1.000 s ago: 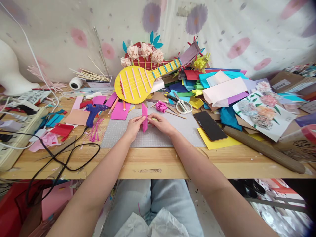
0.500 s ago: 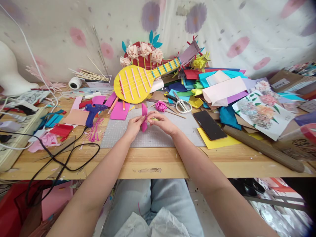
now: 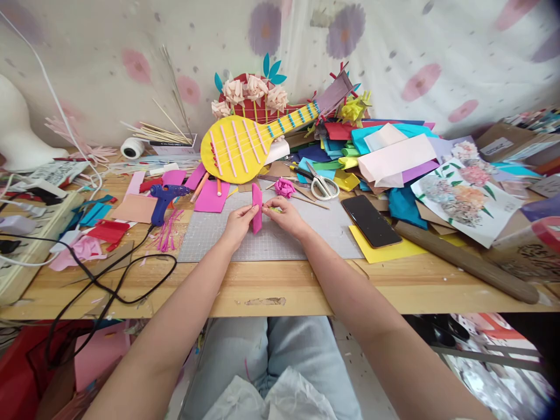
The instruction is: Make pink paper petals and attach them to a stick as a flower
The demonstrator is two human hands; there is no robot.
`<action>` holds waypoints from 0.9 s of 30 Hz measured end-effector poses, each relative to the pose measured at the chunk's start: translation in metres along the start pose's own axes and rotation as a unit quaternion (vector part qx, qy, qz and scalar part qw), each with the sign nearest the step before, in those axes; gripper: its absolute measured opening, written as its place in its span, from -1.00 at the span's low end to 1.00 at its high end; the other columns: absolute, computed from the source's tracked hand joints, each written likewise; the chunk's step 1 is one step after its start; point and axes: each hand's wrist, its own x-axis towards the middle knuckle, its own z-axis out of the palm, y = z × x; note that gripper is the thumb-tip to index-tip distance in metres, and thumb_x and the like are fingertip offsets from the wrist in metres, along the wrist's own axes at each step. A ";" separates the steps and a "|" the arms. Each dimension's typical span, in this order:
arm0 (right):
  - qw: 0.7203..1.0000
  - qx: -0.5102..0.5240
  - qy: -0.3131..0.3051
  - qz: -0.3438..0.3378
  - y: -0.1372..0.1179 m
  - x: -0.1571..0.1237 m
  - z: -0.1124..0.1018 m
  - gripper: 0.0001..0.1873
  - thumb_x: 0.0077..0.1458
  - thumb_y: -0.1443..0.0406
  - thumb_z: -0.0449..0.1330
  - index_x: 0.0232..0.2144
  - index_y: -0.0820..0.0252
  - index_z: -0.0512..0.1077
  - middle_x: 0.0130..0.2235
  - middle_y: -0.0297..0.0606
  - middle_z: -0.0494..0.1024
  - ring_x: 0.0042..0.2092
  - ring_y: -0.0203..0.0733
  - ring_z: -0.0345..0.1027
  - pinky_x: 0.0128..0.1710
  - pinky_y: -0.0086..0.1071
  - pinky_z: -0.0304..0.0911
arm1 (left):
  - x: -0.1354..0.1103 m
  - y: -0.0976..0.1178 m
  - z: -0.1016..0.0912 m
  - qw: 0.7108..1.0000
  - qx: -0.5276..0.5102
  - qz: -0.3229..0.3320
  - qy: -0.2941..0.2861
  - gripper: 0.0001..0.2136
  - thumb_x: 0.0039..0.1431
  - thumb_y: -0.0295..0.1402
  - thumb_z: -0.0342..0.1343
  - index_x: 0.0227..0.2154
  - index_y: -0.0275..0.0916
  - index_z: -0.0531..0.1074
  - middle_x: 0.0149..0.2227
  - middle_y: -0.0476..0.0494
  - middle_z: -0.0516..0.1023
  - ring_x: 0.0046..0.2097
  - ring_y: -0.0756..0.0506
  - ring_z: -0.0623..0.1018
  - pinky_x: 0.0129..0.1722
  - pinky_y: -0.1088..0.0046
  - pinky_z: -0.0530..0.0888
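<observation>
Between my hands a strip of magenta crepe paper (image 3: pixel 257 209) stands upright over the grey cutting mat (image 3: pixel 210 242). My left hand (image 3: pixel 238 226) pinches its left side. My right hand (image 3: pixel 286 217) is closed at the strip's right side, with a small yellow-green piece (image 3: pixel 275 209) at its fingertips; what that piece is I cannot make out. Just beyond the right hand lies a rolled magenta paper rose (image 3: pixel 284 187). Flat magenta paper (image 3: pixel 212 197) lies beyond the left hand.
A yellow paper lute (image 3: pixel 236 149) leans at the back. Scissors (image 3: pixel 322 184) and a black phone (image 3: pixel 371 221) lie to the right, with a wooden stick (image 3: pixel 468 262) near the edge. A blue glue gun (image 3: pixel 165 201) and its looping cord occupy the left; paper is heaped at the back right.
The magenta strip has turned a little, so its face looks flatter and wider. My right hand has shifted slightly, its fingers drawn a bit away from the strip.
</observation>
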 end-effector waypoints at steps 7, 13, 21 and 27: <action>1.000 -0.028 0.005 -0.003 0.001 0.000 0.001 -0.83 -0.07 0.18 0.19 -0.51 0.16 0.41 -0.39 -0.32 0.38 -0.27 -0.26 0.23 -0.15 -0.30 0.15 | 0.001 -0.002 0.000 1.000 0.000 0.004 0.001 -0.60 -0.21 -0.10 0.24 -0.33 -0.28 0.54 -0.23 -0.16 0.58 -0.19 -0.10 0.48 -0.21 0.40 0.37; 0.998 -0.061 0.009 -0.009 0.002 0.000 0.002 -0.82 -0.06 0.16 0.19 -0.51 0.16 0.42 -0.40 -0.33 0.39 -0.28 -0.28 0.23 -0.19 -0.34 0.16 | 0.001 -0.002 0.000 1.000 -0.012 0.000 0.002 -0.62 -0.26 -0.10 0.27 -0.38 -0.26 0.55 -0.35 -0.11 0.57 -0.28 -0.05 0.46 -0.27 0.43 0.35; 0.996 -0.083 0.014 -0.002 0.003 0.001 0.005 -0.83 -0.07 0.18 0.20 -0.54 0.16 0.41 -0.41 -0.33 0.40 -0.29 -0.28 0.23 -0.22 -0.36 0.17 | 0.002 0.000 -0.001 0.999 -0.031 -0.024 -0.006 -0.64 -0.33 -0.11 0.30 -0.48 -0.28 0.55 -0.40 -0.10 0.55 -0.35 -0.02 0.43 -0.37 0.48 0.34; 0.995 -0.091 0.029 0.022 0.002 0.001 0.006 -0.82 -0.11 0.18 0.22 -0.57 0.18 0.42 -0.43 -0.32 0.40 -0.31 -0.27 0.24 -0.24 -0.35 0.17 | 0.001 0.002 -0.001 0.999 -0.023 -0.022 -0.013 -0.64 -0.31 -0.08 0.29 -0.51 -0.28 0.54 -0.42 -0.11 0.54 -0.37 -0.02 0.43 -0.38 0.48 0.34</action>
